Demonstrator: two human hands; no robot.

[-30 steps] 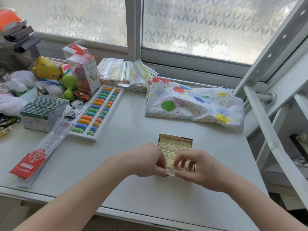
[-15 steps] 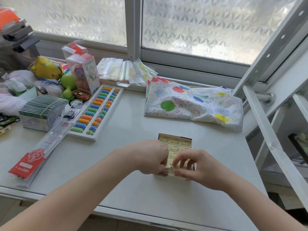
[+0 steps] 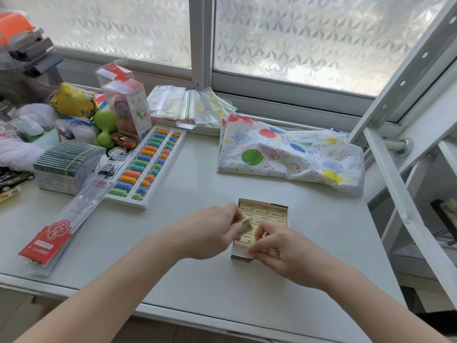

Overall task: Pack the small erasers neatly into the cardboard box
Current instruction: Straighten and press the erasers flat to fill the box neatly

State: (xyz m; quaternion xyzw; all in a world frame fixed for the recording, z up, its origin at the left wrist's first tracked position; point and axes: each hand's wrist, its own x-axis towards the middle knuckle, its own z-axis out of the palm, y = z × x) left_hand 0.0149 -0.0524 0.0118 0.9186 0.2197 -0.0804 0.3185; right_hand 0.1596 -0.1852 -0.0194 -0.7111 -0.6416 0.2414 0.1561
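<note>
Box: cardboard box (image 3: 284, 208) sits open-topped on the white table (image 3: 197, 280), lower centre of the frame, slightly right of the middle
Contents: pale yellow erasers (image 3: 269, 214) lie flat in neat rows inside the box, printed faces up; the rows nearest the viewer are hidden under the hands
Left hand: left hand (image 3: 210, 233) reaches in from the lower left, thumb and fingertips pinching one loose eraser (image 3: 246, 225), held tilted above the box's left edge
Right hand: right hand (image 3: 284, 253) comes in from the lower right and covers the box's near end, fingers curled and pressed together at the near wall; whether they grip the wall or an eraser I cannot tell
Upper left of the frame: colourful abacus (image 3: 148, 167) lies near a banded stack of green packets (image 3: 65, 164), with a long red-labelled clear packet (image 3: 61, 224) below them
Upper right of the box: balloon-print bag (image 3: 291, 154) lies crumpled by the window sill, well apart from the box
</note>
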